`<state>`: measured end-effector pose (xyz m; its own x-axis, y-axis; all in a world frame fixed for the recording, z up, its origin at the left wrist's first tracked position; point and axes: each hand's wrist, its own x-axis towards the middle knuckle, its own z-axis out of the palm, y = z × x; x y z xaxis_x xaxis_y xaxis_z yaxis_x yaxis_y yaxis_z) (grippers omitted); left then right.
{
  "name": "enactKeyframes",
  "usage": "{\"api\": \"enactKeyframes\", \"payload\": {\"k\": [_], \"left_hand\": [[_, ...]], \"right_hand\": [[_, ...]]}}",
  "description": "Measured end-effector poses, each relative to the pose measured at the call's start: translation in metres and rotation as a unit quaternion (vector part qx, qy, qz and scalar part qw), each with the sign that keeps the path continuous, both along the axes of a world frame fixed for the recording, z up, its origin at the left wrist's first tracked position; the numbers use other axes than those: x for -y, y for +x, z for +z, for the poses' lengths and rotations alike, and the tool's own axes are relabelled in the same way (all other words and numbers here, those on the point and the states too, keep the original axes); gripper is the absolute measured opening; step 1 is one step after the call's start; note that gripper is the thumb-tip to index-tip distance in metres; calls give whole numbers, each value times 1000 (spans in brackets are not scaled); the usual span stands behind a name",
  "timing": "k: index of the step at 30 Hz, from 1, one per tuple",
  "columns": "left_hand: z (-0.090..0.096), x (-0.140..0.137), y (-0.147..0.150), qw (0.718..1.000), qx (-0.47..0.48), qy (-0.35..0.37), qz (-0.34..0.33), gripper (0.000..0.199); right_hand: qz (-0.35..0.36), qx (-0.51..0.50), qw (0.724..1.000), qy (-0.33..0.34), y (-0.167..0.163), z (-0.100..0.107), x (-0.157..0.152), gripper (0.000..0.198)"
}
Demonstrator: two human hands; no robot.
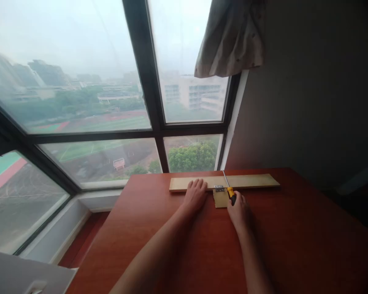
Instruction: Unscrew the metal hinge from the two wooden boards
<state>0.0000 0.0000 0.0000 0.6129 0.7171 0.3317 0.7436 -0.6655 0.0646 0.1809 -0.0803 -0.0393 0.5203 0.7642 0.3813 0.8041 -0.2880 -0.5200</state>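
Note:
A long pale wooden board [251,181] lies crosswise near the far edge of the table. My left hand [196,194] rests on its left part, fingers stretched out over the wood. A metal hinge [219,188] sits where the board meets a small square wooden piece [221,200] on its near side. My right hand [239,210] is closed around the yellow and black handle of a screwdriver [230,192], just right of the hinge. The screwdriver's shaft points away over the board, with its tip beyond the board's far edge.
The reddish-brown table [135,228] reaches close to a large window with dark frames [155,81]. A curtain [233,41] hangs at the upper right, beside a shadowed wall [300,102]. A white ledge [101,200] runs below the window on the left.

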Motion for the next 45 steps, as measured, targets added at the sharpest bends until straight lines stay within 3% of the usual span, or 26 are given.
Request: {"api": "enactKeyframes", "payload": {"k": [8,17,25,34,45], "left_hand": [[5,-8,2,996,-60,54,-41,30],[0,-7,5,995,-72,66,-36,32],[-4,8,2,996,-61,65,-5,36],[6,33,-55,997,-66,44,16,39],[11,70,-118,997,-67,38,32,44]], "right_hand": [[1,-20,1000,20,0,-1,1,37],[-2,-68,997,31,-1,1,1,37],[-24,-156,984,81,-4,15,1,47],[61,-259,953,143,-19,30,5,40],[155,-272,940,134,-40,30,5,34]]}}
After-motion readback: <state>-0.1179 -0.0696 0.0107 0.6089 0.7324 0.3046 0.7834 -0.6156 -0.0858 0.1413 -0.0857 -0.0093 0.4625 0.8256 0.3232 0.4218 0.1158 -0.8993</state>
